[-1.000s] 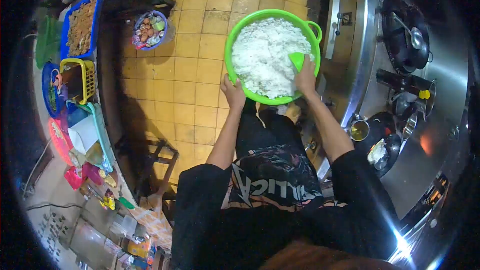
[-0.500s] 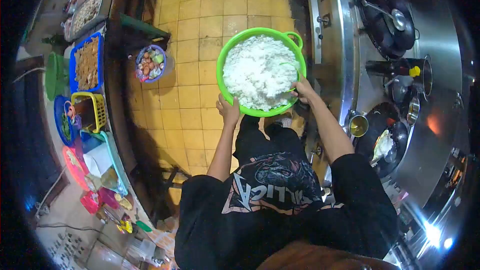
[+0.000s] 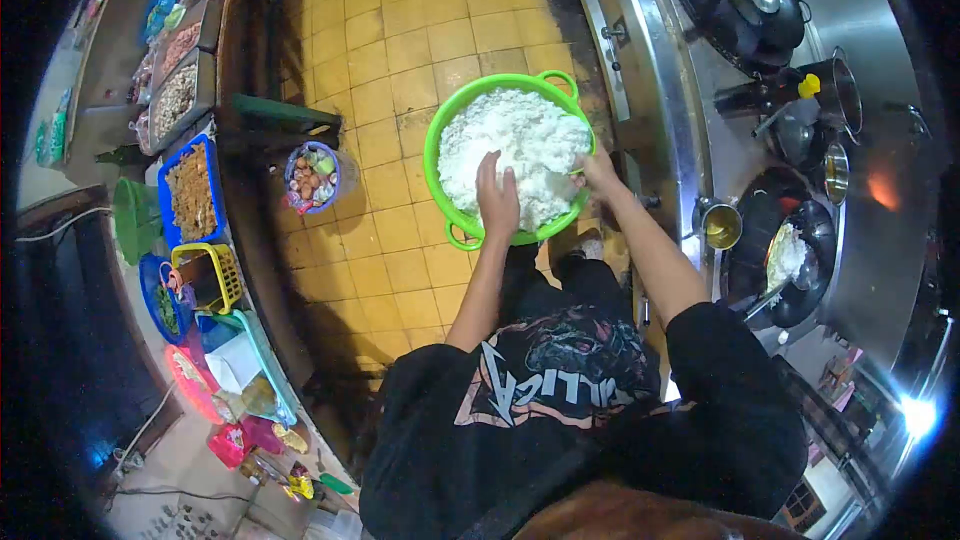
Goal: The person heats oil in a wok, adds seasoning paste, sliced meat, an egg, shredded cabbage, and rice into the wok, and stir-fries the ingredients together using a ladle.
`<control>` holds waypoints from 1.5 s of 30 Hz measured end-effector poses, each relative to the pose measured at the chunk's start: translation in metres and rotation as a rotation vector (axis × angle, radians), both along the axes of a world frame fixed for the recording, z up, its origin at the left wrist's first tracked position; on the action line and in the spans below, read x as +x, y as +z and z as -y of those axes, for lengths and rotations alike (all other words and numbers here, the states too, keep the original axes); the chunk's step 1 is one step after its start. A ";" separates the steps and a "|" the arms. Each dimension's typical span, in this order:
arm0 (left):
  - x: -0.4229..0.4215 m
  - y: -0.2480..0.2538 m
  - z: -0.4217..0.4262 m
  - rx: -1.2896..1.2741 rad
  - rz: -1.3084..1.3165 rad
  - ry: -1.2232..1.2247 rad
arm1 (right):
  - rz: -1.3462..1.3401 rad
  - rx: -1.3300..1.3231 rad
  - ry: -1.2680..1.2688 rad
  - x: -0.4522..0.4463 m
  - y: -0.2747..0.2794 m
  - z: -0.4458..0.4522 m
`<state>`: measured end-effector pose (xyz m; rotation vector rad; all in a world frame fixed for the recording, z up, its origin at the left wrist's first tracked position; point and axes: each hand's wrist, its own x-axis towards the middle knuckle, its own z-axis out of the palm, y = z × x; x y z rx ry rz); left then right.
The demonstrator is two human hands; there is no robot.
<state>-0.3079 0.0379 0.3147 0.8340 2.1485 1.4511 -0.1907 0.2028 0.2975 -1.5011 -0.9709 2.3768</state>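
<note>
A round green basin with two loop handles is heaped with white cooked rice. My left hand lies over the near part of the rice, fingers stretched and thumb apart, with nothing in it. Whether it presses on the rice I cannot tell. At the basin's right side, my right hand is closed on a small pale-green thing at the edge of the rice; its kind is unclear. What supports the basin is hidden.
To the right, a stove holds a wok with rice and a ladle, another wok, and a metal cup of yellow liquid. A bin stands on the tiled floor. The left counter bears a blue tray of brown food.
My left hand has left the basin's rim and moved over the rice. My right hand stays at the right side. The basin has turned slightly, and the view has shifted.
</note>
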 end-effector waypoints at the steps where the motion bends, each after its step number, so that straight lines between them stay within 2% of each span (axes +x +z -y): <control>1: 0.000 -0.006 0.009 -0.077 -0.043 0.147 | 0.211 0.297 0.145 -0.012 0.009 -0.006; 2: 0.000 -0.014 0.022 -0.156 -0.089 0.291 | 0.421 0.591 0.285 -0.024 0.014 -0.009; 3: 0.001 -0.025 0.036 -0.243 -0.080 0.394 | 0.411 0.585 0.280 -0.033 -0.005 -0.015; 4: 0.005 -0.029 0.051 -0.248 -0.091 0.391 | 0.521 0.968 0.367 -0.041 -0.039 -0.021; 5: 0.011 -0.032 0.067 -0.464 -0.117 0.448 | 0.628 1.354 0.447 -0.047 -0.061 -0.022; 6: 0.013 -0.040 0.079 -0.681 -0.143 0.503 | 0.623 1.345 0.438 -0.055 -0.056 -0.015; 7: 0.014 -0.053 0.089 -0.689 -0.154 0.498 | 0.626 1.319 0.573 -0.063 -0.052 -0.005; 8: 0.016 -0.076 0.102 -0.566 0.082 0.467 | 0.628 1.289 0.712 -0.068 -0.042 0.002; 9: 0.018 -0.075 0.109 -0.444 0.320 0.431 | 0.572 1.224 0.827 -0.066 -0.037 0.006; 12: 0.022 -0.056 0.104 -0.310 0.458 0.425 | 0.556 1.139 0.910 -0.056 -0.030 0.015; 14: 0.023 -0.076 0.110 -0.343 0.455 0.424 | 0.504 1.137 0.875 -0.037 -0.069 0.012; 16: 0.016 -0.077 0.108 -0.372 0.437 0.407 | 0.361 0.915 0.764 -0.024 -0.076 0.005; 17: 0.013 -0.068 0.107 -0.409 0.512 0.413 | 0.366 0.789 0.726 -0.020 -0.074 -0.001; 18: 0.010 -0.065 0.108 -0.448 0.586 0.417 | 0.367 0.793 0.706 -0.018 -0.059 -0.004; 19: 0.007 -0.071 0.112 -0.496 0.452 0.357 | 0.287 0.555 0.598 -0.013 -0.043 -0.008; 20: 0.008 -0.060 0.104 -0.495 0.442 0.340 | 0.203 0.319 0.488 -0.009 -0.029 -0.009; 21: 0.010 -0.042 0.094 -0.575 0.229 0.319 | 0.243 0.240 0.429 -0.004 -0.025 -0.009; 22: 0.012 -0.023 0.081 -0.643 0.013 0.295 | 0.144 0.253 0.271 0.003 -0.020 -0.002; 23: 0.013 -0.015 0.071 -0.541 -0.198 0.210 | 0.094 0.303 0.235 0.010 -0.021 0.004; 24: 0.013 -0.011 0.056 -0.531 -0.207 0.185 | 0.047 0.354 0.196 0.015 -0.014 0.011; 25: 0.011 -0.008 0.037 -0.316 -0.125 0.081 | 0.049 0.359 0.169 0.021 -0.006 0.017; 26: 0.011 -0.003 0.019 -0.104 -0.041 -0.024 | 0.023 0.251 0.038 0.021 0.015 0.023; 27: 0.018 0.019 -0.004 -0.050 0.217 -0.023 | -0.010 0.142 -0.097 0.020 0.028 0.026; 28: 0.021 0.026 -0.022 -0.002 0.340 -0.064 | -0.011 0.175 -0.131 0.021 0.021 0.029; 29: 0.026 0.037 -0.036 0.032 0.379 -0.078 | 0.005 0.031 -0.153 0.022 -0.015 0.028; 30: 0.028 0.045 -0.050 0.065 0.423 -0.104 | 0.005 0.118 -0.109 0.025 0.030 0.030; 31: 0.026 0.044 -0.059 0.080 0.506 -0.134 | 0.042 0.120 -0.172 0.026 0.056 0.034; 32: 0.021 0.033 -0.066 0.091 0.591 -0.163 | -0.011 0.153 -0.109 0.023 0.009 0.030; 33: 0.006 -0.012 -0.070 0.101 0.457 -0.164 | 0.091 0.178 0.049 0.032 0.057 0.026; 34: 0.022 0.032 -0.070 0.098 0.529 -0.177 | 0.002 0.217 0.092 0.030 0.046 0.022; 35: 0.008 -0.005 -0.070 0.245 0.924 -0.199 | 0.161 0.328 0.182 0.026 0.045 0.018; 36: 0.008 0.000 -0.068 0.302 1.276 -0.134 | 0.115 0.275 0.209 0.036 0.077 0.012; 37: 0.012 0.013 -0.069 0.276 1.394 -0.099 | 0.064 0.316 0.183 0.037 0.068 0.011; 38: -0.028 -0.069 -0.057 0.518 1.780 -0.372 | -0.107 0.220 0.130 0.045 0.085 0.010; 39: 0.002 -0.017 -0.057 0.444 1.673 -0.038 | -0.137 0.149 0.064 0.056 0.100 0.013; 40: 0.013 -0.007 -0.059 0.490 1.641 0.025 | -0.171 0.080 0.007 0.065 0.115 0.013; 41: 0.007 -0.021 -0.059 0.544 1.694 0.025 | -0.172 0.093 -0.016 0.075 0.129 0.009; 43: -0.002 -0.043 -0.063 0.596 1.759 0.016 | -0.234 -0.059 -0.103 0.099 0.147 0.011; 44: -0.002 -0.044 -0.068 0.702 1.861 0.154 | -0.267 0.079 0.014 0.117 0.108 0.002; 45: -0.003 -0.046 -0.072 0.809 1.955 0.302 | -0.303 0.032 -0.032 0.142 0.106 -0.003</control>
